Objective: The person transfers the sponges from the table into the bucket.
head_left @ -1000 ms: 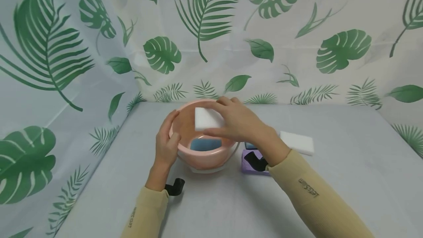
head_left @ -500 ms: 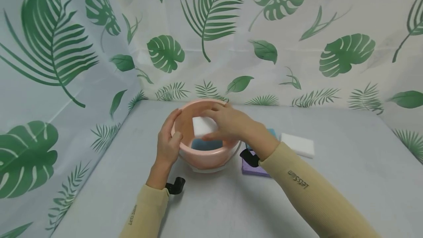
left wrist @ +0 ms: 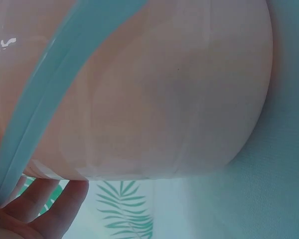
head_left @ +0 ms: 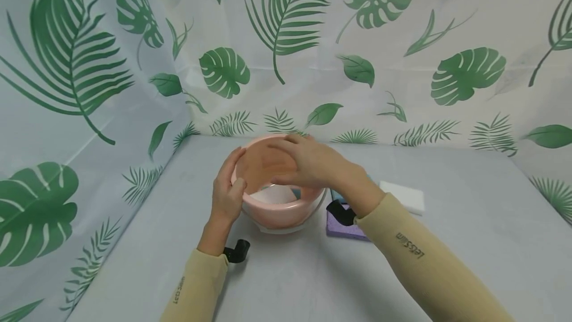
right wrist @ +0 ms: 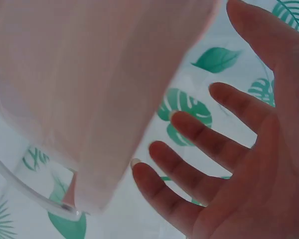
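Left grip clasps the rim of the pink bucket; right grip, released with fingers apart, hangs over its opening. Inside the bucket lies a white block, with a smaller visible part of a blue piece beside it.

Round pink plastic bucket: outside is pale pink, inside looks more orange | flat white block within: plain white | rectangular purple block: even purple | long beige fabric sleeves: these carry dark lettering | smooth white sheet wall: it shows green leaf print, some leaves feathery, some split | flat pale-grey tabletop: plain
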`<act>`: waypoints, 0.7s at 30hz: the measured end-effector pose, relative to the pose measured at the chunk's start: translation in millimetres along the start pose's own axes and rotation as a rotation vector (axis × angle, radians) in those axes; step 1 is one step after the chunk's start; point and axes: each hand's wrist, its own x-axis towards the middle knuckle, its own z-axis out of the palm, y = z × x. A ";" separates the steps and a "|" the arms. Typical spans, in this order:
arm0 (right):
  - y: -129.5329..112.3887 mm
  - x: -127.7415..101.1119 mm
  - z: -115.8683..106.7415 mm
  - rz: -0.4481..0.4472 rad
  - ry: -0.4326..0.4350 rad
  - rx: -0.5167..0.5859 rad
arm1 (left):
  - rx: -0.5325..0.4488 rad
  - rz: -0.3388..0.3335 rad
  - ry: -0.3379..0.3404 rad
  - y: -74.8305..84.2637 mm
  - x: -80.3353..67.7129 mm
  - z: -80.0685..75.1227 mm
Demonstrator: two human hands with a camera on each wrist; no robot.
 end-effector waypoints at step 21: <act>20.6 -52.5 -10.2 -0.048 0.438 0.187 | -0.016 0.011 0.022 -0.4 -1.3 0.6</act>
